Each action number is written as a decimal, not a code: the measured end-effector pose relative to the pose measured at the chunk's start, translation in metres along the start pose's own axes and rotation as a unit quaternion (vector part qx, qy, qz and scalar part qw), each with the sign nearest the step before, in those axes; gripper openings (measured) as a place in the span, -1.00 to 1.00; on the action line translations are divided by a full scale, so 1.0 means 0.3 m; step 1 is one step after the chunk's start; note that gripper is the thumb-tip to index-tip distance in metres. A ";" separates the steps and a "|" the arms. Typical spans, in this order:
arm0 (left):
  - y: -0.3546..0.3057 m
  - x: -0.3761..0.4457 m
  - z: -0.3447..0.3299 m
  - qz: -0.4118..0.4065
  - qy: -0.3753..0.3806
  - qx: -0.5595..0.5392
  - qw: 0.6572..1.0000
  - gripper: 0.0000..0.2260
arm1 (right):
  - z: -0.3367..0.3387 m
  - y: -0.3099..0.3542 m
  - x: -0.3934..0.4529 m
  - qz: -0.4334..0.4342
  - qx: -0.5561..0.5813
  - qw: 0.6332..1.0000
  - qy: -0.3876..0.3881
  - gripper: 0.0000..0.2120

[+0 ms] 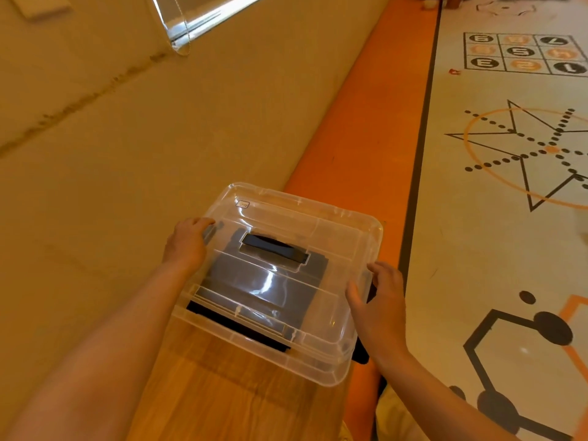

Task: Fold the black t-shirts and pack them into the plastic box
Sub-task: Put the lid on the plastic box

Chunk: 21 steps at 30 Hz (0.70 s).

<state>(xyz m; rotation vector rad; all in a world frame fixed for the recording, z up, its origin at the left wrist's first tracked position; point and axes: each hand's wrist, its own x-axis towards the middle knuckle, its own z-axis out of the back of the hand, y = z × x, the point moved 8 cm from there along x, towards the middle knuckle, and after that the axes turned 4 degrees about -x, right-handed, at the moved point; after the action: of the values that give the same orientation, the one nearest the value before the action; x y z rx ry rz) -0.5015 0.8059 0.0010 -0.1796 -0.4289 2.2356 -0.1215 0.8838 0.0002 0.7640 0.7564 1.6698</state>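
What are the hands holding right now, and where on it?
Both hands, left and right, grip the clear plastic box with dark folded fabric inside, by its grey side latches at opposite ends.

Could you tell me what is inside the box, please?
Through the clear lid of the box, dark folded fabric shows, seemingly the t-shirts. The lid's glare and black handle hide how many there are.
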 end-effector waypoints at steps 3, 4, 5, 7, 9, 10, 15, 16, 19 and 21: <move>0.006 -0.015 0.000 -0.001 0.004 0.001 1.000 -0.55 | -0.007 0.002 -0.024 -0.004 -0.001 1.000 0.011 -0.54; 0.010 -0.022 -0.001 0.002 0.006 -0.001 1.000 -0.56 | -0.009 0.002 -0.032 -0.004 0.000 1.000 0.015 -0.54; 0.015 -0.029 -0.001 0.005 0.010 -0.002 1.000 -0.56 | -0.012 0.002 -0.041 -0.004 0.001 1.000 0.018 -0.54; 0.029 -0.042 -0.001 0.001 0.013 0.001 1.000 -0.56 | -0.016 -0.003 -0.060 -0.005 0.005 1.000 0.024 -0.53; 0.044 -0.059 0.004 -0.006 0.009 0.007 1.000 -0.55 | -0.024 -0.009 -0.078 -0.007 -0.004 1.000 0.029 -0.53; 0.051 -0.071 0.007 -0.007 0.007 0.012 1.000 -0.55 | -0.028 -0.013 -0.087 -0.008 -0.012 0.999 0.031 -0.53; 0.071 -0.145 -0.007 -0.001 0.020 0.002 1.000 -0.50 | -0.060 -0.029 -0.144 -0.002 -0.055 0.995 0.078 -0.39; 0.073 -0.149 -0.007 0.003 0.020 0.000 1.000 -0.50 | -0.066 -0.029 -0.151 0.002 -0.054 0.995 0.084 -0.38; 0.070 -0.150 -0.010 0.030 0.024 -0.010 0.999 -0.48 | -0.071 -0.019 -0.153 0.011 -0.052 0.994 0.093 -0.40; 0.063 -0.158 -0.012 0.047 0.025 -0.009 0.999 -0.47 | -0.069 -0.014 -0.141 0.019 -0.057 0.993 0.099 -0.41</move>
<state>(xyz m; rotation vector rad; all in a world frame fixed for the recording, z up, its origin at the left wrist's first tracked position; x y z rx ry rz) -0.4836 0.7592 -0.0099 -0.2688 -0.4212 2.3153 -0.1274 0.8414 -0.0199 0.5416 0.7801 1.8248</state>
